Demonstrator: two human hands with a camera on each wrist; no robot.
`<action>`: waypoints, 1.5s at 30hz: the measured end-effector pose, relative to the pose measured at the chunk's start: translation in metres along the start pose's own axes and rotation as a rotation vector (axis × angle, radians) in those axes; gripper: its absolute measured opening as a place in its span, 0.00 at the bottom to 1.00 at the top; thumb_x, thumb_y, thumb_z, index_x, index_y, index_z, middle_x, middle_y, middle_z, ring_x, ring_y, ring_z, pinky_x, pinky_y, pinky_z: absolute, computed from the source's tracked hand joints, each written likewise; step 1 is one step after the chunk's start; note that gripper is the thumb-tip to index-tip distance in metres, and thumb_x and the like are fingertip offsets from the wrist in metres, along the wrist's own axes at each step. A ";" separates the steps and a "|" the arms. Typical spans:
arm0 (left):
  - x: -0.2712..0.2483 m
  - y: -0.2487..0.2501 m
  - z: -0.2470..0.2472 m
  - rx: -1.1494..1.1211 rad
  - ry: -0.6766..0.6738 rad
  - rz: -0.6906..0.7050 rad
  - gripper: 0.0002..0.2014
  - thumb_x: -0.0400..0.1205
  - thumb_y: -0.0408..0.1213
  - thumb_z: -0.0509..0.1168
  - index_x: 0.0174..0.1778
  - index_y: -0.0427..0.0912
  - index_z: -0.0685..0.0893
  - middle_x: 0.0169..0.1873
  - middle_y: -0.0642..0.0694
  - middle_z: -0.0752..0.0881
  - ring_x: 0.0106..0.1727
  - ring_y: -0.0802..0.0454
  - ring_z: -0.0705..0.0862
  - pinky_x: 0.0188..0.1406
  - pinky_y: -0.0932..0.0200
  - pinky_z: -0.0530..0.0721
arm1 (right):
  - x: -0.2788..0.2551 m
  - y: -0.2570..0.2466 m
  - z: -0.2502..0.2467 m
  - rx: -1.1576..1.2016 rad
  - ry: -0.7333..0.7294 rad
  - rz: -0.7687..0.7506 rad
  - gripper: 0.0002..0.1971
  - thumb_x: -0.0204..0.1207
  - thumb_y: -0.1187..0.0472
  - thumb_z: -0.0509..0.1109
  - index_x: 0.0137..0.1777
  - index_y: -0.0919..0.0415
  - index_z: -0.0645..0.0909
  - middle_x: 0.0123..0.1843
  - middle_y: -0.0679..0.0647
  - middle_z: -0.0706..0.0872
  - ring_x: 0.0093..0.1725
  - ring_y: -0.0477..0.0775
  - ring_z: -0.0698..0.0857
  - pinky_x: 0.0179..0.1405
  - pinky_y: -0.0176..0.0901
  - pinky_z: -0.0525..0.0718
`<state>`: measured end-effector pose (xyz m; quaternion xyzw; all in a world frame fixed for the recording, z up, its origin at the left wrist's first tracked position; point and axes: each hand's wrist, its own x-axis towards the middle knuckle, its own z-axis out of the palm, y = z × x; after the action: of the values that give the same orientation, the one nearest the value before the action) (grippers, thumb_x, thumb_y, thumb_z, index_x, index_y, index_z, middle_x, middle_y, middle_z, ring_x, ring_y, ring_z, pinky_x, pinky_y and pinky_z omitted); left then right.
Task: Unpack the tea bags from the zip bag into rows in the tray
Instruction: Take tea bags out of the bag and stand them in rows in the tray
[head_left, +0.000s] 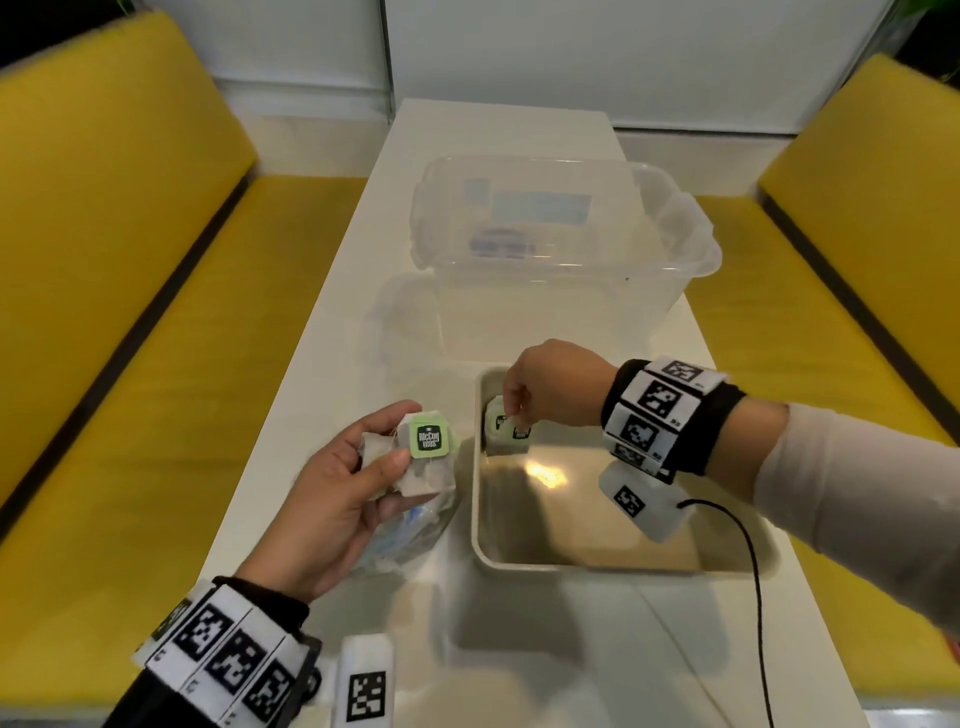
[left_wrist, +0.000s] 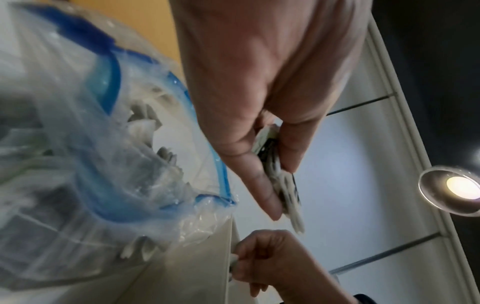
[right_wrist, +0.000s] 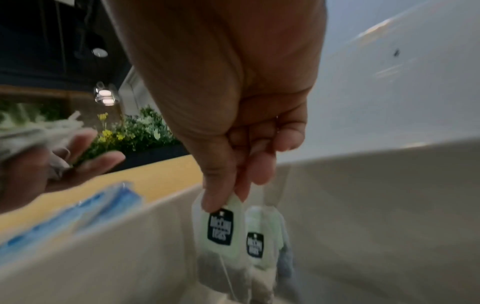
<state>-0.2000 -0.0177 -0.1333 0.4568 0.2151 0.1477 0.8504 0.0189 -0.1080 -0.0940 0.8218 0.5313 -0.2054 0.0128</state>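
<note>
My right hand (head_left: 540, 384) pinched a tea bag (right_wrist: 219, 228) in the tray (head_left: 480, 519) | left hand (head_left: 337, 483) held spares | risk: upright bags toppling on release.

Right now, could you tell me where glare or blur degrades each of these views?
Head view: a lamp's glare shines on the beige rectangular tray floor. Left wrist view: the clear blue-zipped plastic bag is smeared by blur, and a ceiling lamp flares. Right wrist view: the green-tagged tea bag reads clearly; surroundings are soft.
</note>
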 end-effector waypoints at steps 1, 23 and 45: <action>-0.001 0.000 -0.001 -0.006 0.002 0.001 0.45 0.53 0.45 0.85 0.67 0.38 0.79 0.60 0.36 0.85 0.58 0.40 0.86 0.42 0.55 0.89 | 0.004 -0.001 0.003 -0.033 -0.029 0.006 0.07 0.72 0.63 0.74 0.48 0.55 0.88 0.44 0.48 0.89 0.40 0.46 0.80 0.43 0.37 0.75; 0.002 -0.013 0.016 -0.123 0.077 -0.036 0.29 0.60 0.36 0.81 0.57 0.41 0.82 0.54 0.39 0.88 0.52 0.46 0.89 0.39 0.55 0.89 | -0.006 -0.024 -0.007 0.329 0.130 -0.059 0.16 0.80 0.46 0.62 0.46 0.56 0.84 0.37 0.47 0.86 0.31 0.47 0.80 0.32 0.37 0.76; 0.019 -0.011 0.040 -0.082 0.178 0.057 0.08 0.80 0.27 0.60 0.52 0.39 0.79 0.49 0.42 0.88 0.46 0.50 0.90 0.45 0.56 0.89 | -0.038 -0.019 -0.024 0.826 0.157 -0.201 0.09 0.73 0.67 0.74 0.38 0.54 0.79 0.34 0.57 0.88 0.33 0.49 0.84 0.38 0.37 0.82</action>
<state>-0.1631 -0.0436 -0.1274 0.4128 0.2706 0.2208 0.8412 -0.0034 -0.1273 -0.0550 0.7152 0.4812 -0.3378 -0.3780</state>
